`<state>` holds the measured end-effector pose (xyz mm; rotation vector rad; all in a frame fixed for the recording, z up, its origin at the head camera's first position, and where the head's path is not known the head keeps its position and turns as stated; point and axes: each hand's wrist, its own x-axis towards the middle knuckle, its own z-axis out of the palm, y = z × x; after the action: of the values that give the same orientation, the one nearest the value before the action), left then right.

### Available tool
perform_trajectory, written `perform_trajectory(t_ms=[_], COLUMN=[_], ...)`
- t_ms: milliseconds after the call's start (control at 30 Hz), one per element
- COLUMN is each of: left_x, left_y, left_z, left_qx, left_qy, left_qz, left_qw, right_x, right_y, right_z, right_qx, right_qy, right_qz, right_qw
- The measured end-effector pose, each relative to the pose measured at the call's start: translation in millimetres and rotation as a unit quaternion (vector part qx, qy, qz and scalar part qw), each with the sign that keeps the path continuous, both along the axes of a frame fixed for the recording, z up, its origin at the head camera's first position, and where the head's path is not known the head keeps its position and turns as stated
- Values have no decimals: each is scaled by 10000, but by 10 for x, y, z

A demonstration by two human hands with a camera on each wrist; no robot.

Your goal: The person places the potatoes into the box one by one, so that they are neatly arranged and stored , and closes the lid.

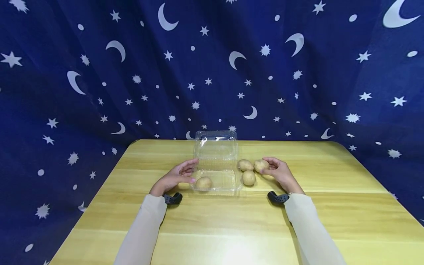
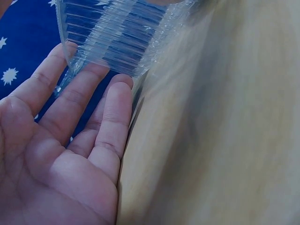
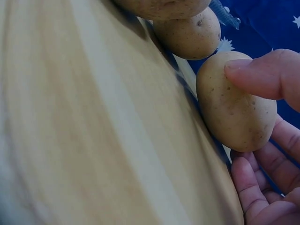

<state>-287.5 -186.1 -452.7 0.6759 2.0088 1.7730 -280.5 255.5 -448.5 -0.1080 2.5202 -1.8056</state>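
A clear plastic clamshell box [image 1: 216, 165] stands on the table with its lid raised at the back. One potato [image 1: 203, 183] lies in the front left of its base. My left hand [image 1: 175, 177] is at the box's left side, its fairly straight fingers [image 2: 75, 96] touching the ridged plastic. To the right of the box, my right hand [image 1: 281, 173] pinches a potato [image 3: 234, 110] between thumb and fingers, low at the tabletop. Two other potatoes sit between that one and the box, one farther back [image 1: 245, 165] and one nearer [image 1: 248, 178].
The light wooden table [image 1: 212, 224] reaches back to a dark blue curtain [image 1: 212, 73] with white moons and stars, which also hangs along the sides. A black wrist device [image 1: 173, 198] is worn at the left wrist, and a similar device [image 1: 277, 198] at the right.
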Motion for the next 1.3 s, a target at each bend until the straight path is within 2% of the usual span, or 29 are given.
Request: perform_trajectory(t_ms=[333,567,967,1300], left_x=[63,68,83,69], left_y=[1,1,7,16], left_z=[-41,-61,-2,-22], left_qx=[45,-39,-18,42], left_qy=[-67,-22,5,103], left_qz=[69,32,20,27], left_qw=[9999,10000,10000,9999], right_x=[44,40,40,62], right_y=[-9,5,-22,-64], right_z=[-79,-96,18,108], right_qx=[-86,-347,-267,-118], right_qy=[49,97,150,349], right_qz=[-77,-156,-234,-263], right_qw=[9999,9992,9993,9990])
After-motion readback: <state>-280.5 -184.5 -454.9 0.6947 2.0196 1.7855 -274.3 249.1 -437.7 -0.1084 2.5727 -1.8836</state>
